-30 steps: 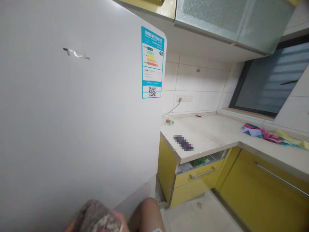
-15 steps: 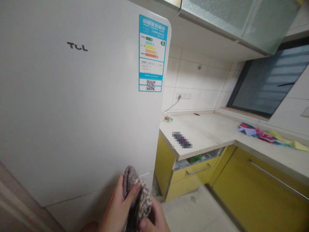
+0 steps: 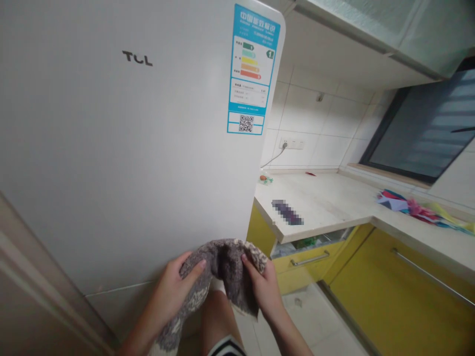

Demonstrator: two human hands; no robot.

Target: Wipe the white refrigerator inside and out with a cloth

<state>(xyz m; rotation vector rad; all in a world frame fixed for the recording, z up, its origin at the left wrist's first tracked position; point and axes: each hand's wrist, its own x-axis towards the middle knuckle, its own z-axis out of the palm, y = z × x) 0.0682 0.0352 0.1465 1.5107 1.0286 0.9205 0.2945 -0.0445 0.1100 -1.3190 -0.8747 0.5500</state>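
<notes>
Head view: a gray-and-cream knitted cloth (image 3: 235, 267) is arching between the left hand (image 3: 174, 287) and the right hand (image 3: 267, 289), before a white refrigerator (image 3: 159, 163). Both hands' fingers (image 3: 196, 273) are pinching it, thumbs on top. It is looking soft, light and limp, probably neither slippery nor fragile, so its gathered upper edge is offering the surest hold. Loose ends are hanging either side of a bare leg (image 3: 220, 314), which is crowding the space below. Beyond the right hand, a tabletop (image 3: 330, 195) is carrying a colorful bundle (image 3: 411, 206).
</notes>
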